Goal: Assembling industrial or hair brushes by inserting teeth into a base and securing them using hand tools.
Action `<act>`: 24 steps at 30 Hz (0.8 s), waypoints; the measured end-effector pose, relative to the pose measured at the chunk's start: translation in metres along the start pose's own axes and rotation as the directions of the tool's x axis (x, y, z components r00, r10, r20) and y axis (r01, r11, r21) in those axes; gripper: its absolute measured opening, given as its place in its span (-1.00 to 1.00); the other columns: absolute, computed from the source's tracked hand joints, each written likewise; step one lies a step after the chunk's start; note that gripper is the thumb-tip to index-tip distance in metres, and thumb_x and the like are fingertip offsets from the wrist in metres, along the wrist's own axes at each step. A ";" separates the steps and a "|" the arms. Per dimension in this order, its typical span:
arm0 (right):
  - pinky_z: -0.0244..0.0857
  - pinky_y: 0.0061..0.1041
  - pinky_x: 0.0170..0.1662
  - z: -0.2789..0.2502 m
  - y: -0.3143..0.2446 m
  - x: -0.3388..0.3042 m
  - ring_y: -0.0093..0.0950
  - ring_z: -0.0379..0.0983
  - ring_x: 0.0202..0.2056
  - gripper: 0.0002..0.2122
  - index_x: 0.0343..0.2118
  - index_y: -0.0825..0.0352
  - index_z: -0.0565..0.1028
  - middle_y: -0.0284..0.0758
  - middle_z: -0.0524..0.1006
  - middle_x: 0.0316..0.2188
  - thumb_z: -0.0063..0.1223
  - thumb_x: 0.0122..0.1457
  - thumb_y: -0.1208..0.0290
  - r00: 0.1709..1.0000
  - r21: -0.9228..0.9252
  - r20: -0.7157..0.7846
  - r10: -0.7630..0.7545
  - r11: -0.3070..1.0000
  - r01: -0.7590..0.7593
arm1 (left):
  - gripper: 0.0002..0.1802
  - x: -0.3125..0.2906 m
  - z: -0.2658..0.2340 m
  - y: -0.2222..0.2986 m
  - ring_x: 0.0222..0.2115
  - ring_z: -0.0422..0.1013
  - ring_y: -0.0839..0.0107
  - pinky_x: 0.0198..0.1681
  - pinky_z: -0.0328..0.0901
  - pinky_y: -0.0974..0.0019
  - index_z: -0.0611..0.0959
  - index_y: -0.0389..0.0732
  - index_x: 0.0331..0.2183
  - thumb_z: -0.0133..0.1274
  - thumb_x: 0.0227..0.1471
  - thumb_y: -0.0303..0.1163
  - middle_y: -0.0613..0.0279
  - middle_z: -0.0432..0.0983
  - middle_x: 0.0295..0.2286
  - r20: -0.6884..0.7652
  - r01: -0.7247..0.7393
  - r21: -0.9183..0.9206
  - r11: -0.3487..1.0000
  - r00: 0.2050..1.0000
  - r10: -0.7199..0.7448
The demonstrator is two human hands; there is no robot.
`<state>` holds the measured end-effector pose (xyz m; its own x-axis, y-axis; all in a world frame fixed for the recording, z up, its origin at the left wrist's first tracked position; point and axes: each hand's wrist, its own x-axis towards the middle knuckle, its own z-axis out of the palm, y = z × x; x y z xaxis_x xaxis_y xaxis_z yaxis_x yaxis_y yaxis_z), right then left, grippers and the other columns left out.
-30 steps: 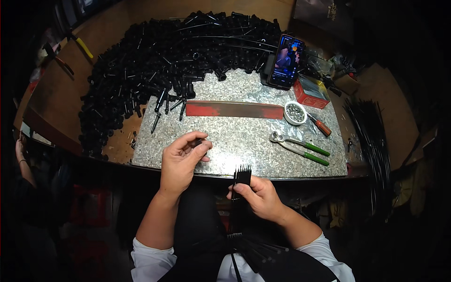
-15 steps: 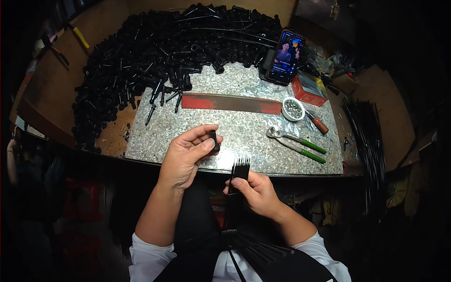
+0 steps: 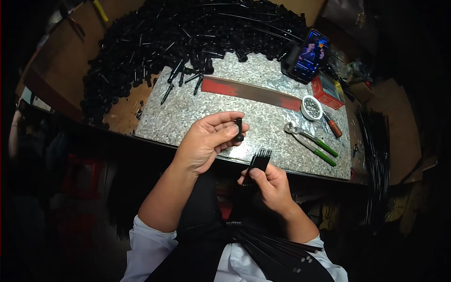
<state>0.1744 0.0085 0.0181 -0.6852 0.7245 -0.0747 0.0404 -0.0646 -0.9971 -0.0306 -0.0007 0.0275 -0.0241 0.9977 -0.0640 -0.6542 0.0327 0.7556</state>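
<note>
Head view: the left hand pinches a short black tube over the desk near its front edge, thumb along its side, probably to steady it. Just beside and apart from it, the right hand clasps a flat row of black rods, thumb pressed across, likely to line them up with tips exposed. Pliers lie rightward, handles toward the near right corner, perhaps for easy pick-up. A cup gathers metal bits. The phone is propped up, presumably for viewing.
</note>
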 end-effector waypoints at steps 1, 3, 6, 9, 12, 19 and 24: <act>0.34 -0.58 -0.25 0.000 0.001 0.001 -0.54 0.47 -0.37 -0.78 -0.31 0.47 0.46 -0.27 0.54 -0.44 -0.15 0.27 0.39 1.000 0.007 -0.004 0.004 1.000 -0.004 | -0.65 -0.001 -0.001 -0.001 -0.29 0.49 0.48 -0.23 0.41 0.46 0.49 -0.31 -0.08 0.06 0.03 -0.53 0.10 0.55 -0.28 -0.011 -0.004 -0.004 1.000 1.000 0.004; 0.34 -0.58 -0.24 0.002 0.001 0.001 -0.54 0.47 -0.37 -0.79 -0.31 0.47 0.45 -0.27 0.54 -0.44 -0.15 0.27 0.40 1.000 0.012 -0.008 0.010 1.000 -0.010 | -0.65 -0.003 -0.001 -0.002 -0.30 0.49 0.50 -0.25 0.41 0.47 0.50 -0.31 -0.08 0.05 0.04 -0.53 0.13 0.55 -0.29 0.001 -0.014 -0.010 1.000 1.000 0.014; 0.34 -0.58 -0.24 0.002 0.003 0.001 -0.54 0.47 -0.37 -0.79 -0.31 0.46 0.45 -0.27 0.54 -0.44 -0.15 0.27 0.39 1.000 0.014 -0.007 0.003 1.000 -0.003 | -0.65 -0.003 -0.001 -0.003 -0.30 0.48 0.51 -0.26 0.41 0.48 0.49 -0.32 -0.08 0.05 0.04 -0.53 0.15 0.55 -0.29 0.018 -0.003 -0.017 1.000 1.000 0.003; 0.33 -0.58 -0.25 0.001 0.004 0.003 -0.56 0.46 -0.37 -0.79 -0.32 0.45 0.45 -0.28 0.53 -0.44 -0.15 0.27 0.39 1.000 -0.011 0.008 -0.007 1.000 0.008 | -0.65 -0.003 0.000 -0.006 -0.29 0.49 0.50 -0.25 0.41 0.47 0.49 -0.32 -0.07 0.04 0.05 -0.53 0.14 0.54 -0.29 0.041 0.008 -0.040 0.999 0.999 -0.006; 0.32 -0.60 -0.26 0.000 0.002 0.005 -0.58 0.45 -0.38 -0.79 -0.32 0.44 0.44 -0.29 0.53 -0.44 -0.16 0.27 0.39 1.000 -0.034 0.012 -0.018 0.999 0.019 | -0.64 -0.002 0.002 -0.006 -0.28 0.49 0.48 -0.22 0.42 0.44 0.49 -0.32 -0.07 0.04 0.05 -0.52 0.12 0.54 -0.29 0.045 0.036 -0.048 0.998 0.998 -0.034; 0.31 -0.62 -0.27 0.000 0.002 0.010 -0.62 0.43 -0.38 -0.82 -0.29 0.43 0.43 -0.33 0.53 -0.44 -0.14 0.26 0.41 0.999 -0.043 0.053 -0.011 0.999 0.014 | -0.66 -0.001 0.003 -0.011 -0.28 0.49 0.44 -0.21 0.43 0.42 0.49 -0.33 -0.07 0.02 0.06 -0.54 0.09 0.54 -0.29 0.081 0.053 -0.072 0.996 0.996 -0.047; 0.31 -0.62 -0.28 -0.001 0.001 0.010 -0.62 0.44 -0.38 -0.83 -0.27 0.43 0.44 -0.33 0.53 -0.44 -0.12 0.26 0.41 0.999 -0.015 0.054 -0.003 1.000 0.004 | -0.66 -0.002 0.005 -0.014 -0.28 0.49 0.43 -0.19 0.43 0.40 0.49 -0.34 -0.07 0.01 0.06 -0.55 0.07 0.53 -0.28 0.092 0.070 -0.070 0.995 0.994 -0.064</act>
<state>0.1678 0.0162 0.0161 -0.7239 0.6863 -0.0708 0.0491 -0.0512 -0.9975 -0.0176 -0.0028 0.0208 0.0869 0.9949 -0.0520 -0.7058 0.0983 0.7016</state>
